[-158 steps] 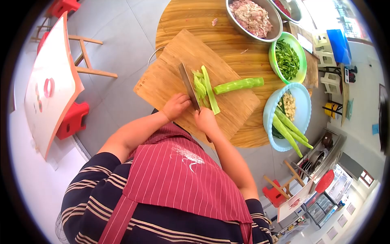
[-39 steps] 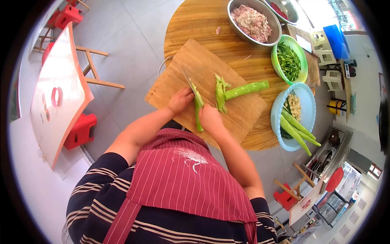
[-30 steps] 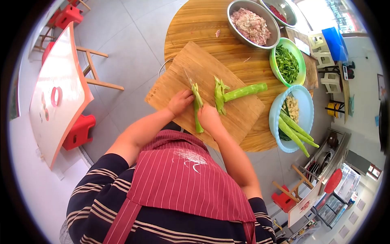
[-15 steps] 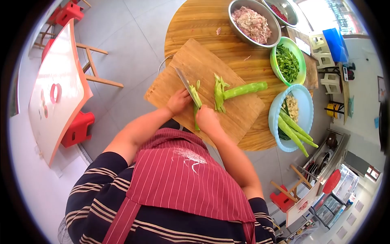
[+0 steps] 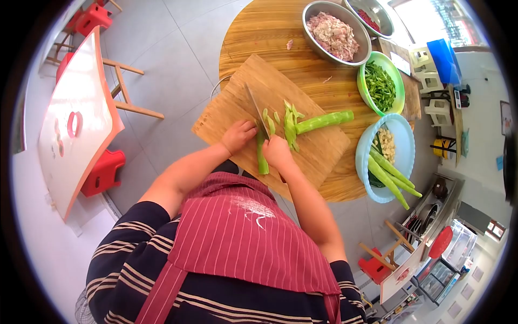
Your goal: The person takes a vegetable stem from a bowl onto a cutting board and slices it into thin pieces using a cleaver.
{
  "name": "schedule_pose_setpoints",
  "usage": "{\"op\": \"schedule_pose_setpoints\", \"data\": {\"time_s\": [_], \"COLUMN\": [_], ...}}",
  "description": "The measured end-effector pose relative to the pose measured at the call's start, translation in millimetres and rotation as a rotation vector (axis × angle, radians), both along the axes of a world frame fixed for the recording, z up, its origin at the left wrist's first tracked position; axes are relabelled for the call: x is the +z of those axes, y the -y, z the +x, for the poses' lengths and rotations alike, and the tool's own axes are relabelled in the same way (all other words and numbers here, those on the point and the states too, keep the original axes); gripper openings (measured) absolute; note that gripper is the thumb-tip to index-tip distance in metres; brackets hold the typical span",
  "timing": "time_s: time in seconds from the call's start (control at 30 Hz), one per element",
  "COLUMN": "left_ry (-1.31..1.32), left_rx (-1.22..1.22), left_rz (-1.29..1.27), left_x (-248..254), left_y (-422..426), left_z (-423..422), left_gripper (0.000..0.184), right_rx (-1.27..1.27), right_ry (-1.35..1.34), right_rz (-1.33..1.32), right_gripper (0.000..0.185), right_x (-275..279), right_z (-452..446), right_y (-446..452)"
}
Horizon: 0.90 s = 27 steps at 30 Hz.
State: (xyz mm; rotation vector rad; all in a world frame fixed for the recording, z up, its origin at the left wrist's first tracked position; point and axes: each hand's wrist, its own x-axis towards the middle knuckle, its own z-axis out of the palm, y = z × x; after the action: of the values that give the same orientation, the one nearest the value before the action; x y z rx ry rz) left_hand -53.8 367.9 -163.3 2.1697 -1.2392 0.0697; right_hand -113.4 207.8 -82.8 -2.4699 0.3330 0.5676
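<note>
My right hand (image 5: 278, 152) is wrapped round the handle of a knife (image 5: 254, 108), its blade pointing away over the wooden cutting board (image 5: 324, 156). Close to the blade's left side, my left hand (image 5: 239, 136) has its fingers bent against a piece of green stem (image 5: 262, 156). Some thin green slices (image 5: 271, 125) lie just right of the blade. Farther right is a pile of cut green pieces (image 5: 290, 127), touching the end of a long peeled green stem (image 5: 325, 121).
Right of the board stand a blue bowl (image 5: 360, 162) with long green stems and pale cloves, and a green bowl (image 5: 400, 81) of chopped greens. Metal bowls of meat (image 5: 333, 35) and red pieces (image 5: 369, 19) are at the back. A white table (image 5: 81, 124) is at left.
Over five seconds, cut pieces have appeared to the right beside the long stem, and another stem piece lies under my left hand. Lately the blade has shifted right, and slices have separated beside it.
</note>
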Motion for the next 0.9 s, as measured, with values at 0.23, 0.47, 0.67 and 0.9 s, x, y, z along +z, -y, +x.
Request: {"op": "schedule_pose_setpoints", "data": {"time_s": [0.23, 0.47, 0.67, 0.9], "left_ry": [0.117, 0.019, 0.065, 0.002], "left_rx": [0.035, 0.012, 0.020, -0.234], "left_rz": [-0.054, 0.039, 0.005, -0.005], "left_x": [1, -2, 0, 18], "left_y": [3, -1, 1, -3], "left_z": [-1, -4, -2, -31], "left_gripper": [0.026, 0.026, 0.026, 0.029], "right_rx": [0.037, -0.005, -0.024, -0.201], "right_ry": [-0.132, 0.013, -0.002, -0.155], "right_rz": [-0.090, -0.017, -0.034, 0.298], "right_gripper": [0.024, 0.023, 0.024, 0.026], "right_x": [20, 13, 2, 17], "right_z": [-20, -13, -22, -16], "right_y": [-6, 0, -3, 46]}}
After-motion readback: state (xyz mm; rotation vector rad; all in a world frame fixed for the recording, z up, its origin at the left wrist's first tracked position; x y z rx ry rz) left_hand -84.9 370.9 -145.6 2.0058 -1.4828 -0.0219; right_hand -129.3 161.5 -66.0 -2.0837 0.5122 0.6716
